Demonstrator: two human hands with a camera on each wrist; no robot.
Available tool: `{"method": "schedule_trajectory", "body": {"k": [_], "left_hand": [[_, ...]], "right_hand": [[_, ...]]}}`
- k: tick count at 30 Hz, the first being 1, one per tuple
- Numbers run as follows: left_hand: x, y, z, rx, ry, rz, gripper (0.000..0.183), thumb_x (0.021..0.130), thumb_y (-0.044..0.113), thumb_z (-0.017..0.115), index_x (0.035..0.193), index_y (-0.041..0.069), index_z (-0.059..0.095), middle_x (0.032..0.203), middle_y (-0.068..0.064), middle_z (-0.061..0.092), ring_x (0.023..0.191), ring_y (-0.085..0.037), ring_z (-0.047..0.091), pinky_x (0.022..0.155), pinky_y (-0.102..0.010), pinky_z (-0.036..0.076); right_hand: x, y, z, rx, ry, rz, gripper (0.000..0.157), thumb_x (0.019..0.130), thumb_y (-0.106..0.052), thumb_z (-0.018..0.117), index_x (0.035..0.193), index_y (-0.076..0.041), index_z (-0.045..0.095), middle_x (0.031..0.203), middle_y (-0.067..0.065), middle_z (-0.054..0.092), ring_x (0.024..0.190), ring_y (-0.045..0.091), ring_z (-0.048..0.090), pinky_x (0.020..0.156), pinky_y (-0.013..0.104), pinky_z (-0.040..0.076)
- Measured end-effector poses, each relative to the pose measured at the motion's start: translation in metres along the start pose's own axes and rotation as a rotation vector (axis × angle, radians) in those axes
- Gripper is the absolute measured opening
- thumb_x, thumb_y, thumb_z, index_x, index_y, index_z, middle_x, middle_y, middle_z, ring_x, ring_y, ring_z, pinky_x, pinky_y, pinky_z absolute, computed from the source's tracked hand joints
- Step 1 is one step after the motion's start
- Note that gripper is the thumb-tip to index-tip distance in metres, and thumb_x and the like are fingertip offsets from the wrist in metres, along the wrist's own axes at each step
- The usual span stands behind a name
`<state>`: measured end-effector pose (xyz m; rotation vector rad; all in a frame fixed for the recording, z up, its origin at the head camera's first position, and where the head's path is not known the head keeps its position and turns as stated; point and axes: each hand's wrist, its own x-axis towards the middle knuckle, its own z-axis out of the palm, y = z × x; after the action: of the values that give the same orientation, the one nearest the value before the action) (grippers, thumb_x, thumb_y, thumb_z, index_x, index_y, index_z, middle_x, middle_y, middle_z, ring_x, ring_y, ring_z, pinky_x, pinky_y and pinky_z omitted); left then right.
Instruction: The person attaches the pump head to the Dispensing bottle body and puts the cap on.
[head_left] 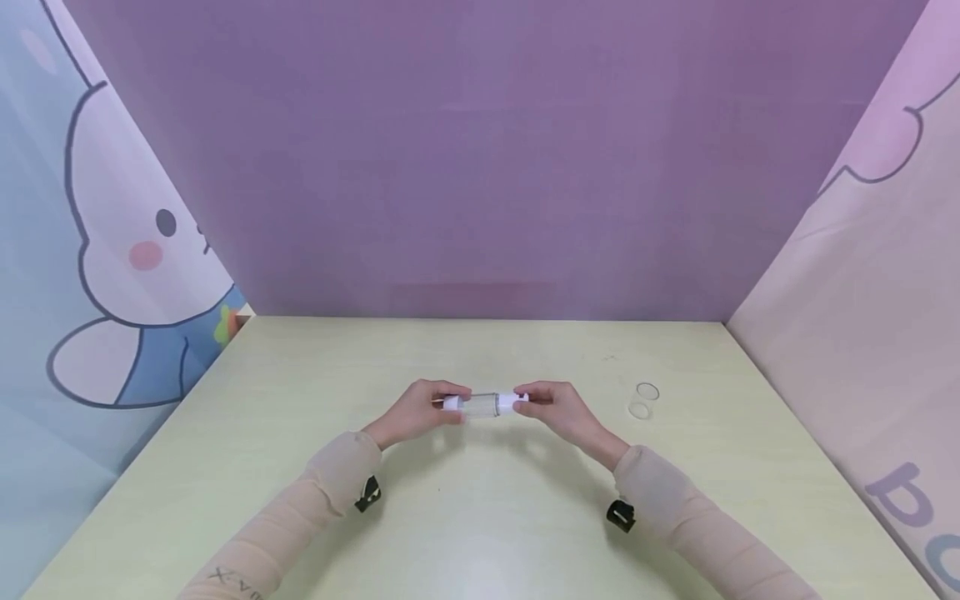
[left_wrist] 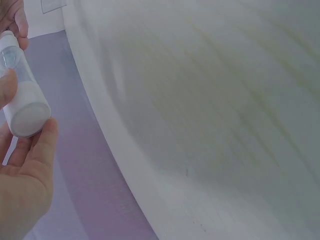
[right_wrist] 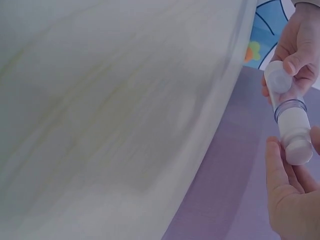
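Right edge of frame: clear-and-white bottle (right_wrist: 293, 121), tilted, between two hands. Right hand (right_wrist: 295, 207), lower right, fingers and thumb about white end. Left hand (right_wrist: 301, 52), upper right, grips other end. Pale streaked tabletop (right_wrist: 100, 120) fills left; purple panel (right_wrist: 220, 165), lower right.

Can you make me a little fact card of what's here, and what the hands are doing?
bottle: clear middle, white ends, held sideways
left hand: holds one white end
right hand: holds the other
table: pale, below both hands
clear piece: on the table's right side, too faint to name
wall: purple, behind the table
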<state>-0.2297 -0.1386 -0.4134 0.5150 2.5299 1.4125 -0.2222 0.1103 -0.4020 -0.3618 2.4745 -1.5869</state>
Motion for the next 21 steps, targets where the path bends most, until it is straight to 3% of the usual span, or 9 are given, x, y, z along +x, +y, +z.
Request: {"method": "schedule_trajectory", "body": {"k": [11, 21], "left_hand": [[0.0013, -0.0014, 0.0008, 0.002, -0.001, -0.039, 0.038, 0.080, 0.009, 0.069, 0.117, 0.011, 0.063, 0.123, -0.009, 0.058, 0.107, -0.025, 0.057, 0.085, -0.034, 0.051], [0.0017, 0.0001, 0.0007, -0.004, -0.008, -0.017, 0.038, 0.080, 0.008, 0.069, 0.117, 0.009, 0.062, 0.123, -0.011, 0.057, 0.108, -0.026, 0.057, 0.087, -0.035, 0.051]], "right_hand": [[-0.0005, -0.0037, -0.0029, 0.045, -0.025, -0.048, 0.036, 0.081, -0.008, 0.068, 0.115, 0.002, 0.060, 0.117, 0.017, 0.061, 0.104, 0.024, 0.060, 0.083, 0.030, 0.053], [-0.0018, -0.0051, -0.0006, 0.078, -0.076, -0.089, 0.040, 0.080, -0.001, 0.068, 0.118, 0.003, 0.058, 0.121, 0.020, 0.057, 0.109, 0.032, 0.057, 0.081, 0.030, 0.054]]}}
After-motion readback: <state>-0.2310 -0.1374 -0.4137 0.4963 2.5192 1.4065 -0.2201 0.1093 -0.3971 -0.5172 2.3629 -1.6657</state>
